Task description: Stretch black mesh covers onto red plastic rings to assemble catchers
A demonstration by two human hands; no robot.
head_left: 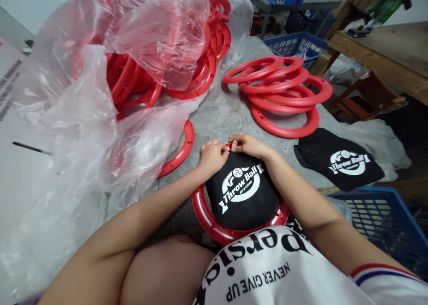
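A red plastic ring [203, 213] rests against my shirt at the front of the table, with a black fabric piece [247, 213] printed "Throw Ball" lying across it. At the ring's far side, my left hand [213, 157] pinches the fabric's edge against the rim. Close beside it, my right hand [246, 144] has its fingers closed on the same edge, the fingertips of both hands nearly meeting. The fabric meets the ring along the near side, while a gap shows on the left. What lies under my fingertips is hidden.
Red rings in clear plastic bags [157, 37] fill the table's left and back. Loose stacked rings [281, 100] lie at back right, and a single ring [187, 146] lies left of my hands. Black fabric pieces [337, 160] and a blue crate [377, 211] are to the right.
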